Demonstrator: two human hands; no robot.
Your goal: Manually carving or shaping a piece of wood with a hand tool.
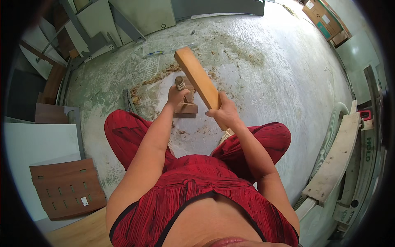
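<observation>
My right hand (224, 112) grips a long light wooden block (198, 77), raised and slanting up and away over the floor. My left hand (177, 96) holds an upright tool with a round wooden handle (180, 82), its lower end set on a small brown wooden piece (187, 108) lying on the dusty concrete floor (267, 82). The raised block's far end hangs just right of and above the handle. I sit on the floor in red clothes, knees apart on either side of the work.
Sawdust and chips are scattered around the workpiece. Grey and white panels (135, 16) lean at the back; brown boards (68, 187) and a white sheet lie at the left. A hose (329, 136), a plank (337, 156) and a machine edge stand at the right.
</observation>
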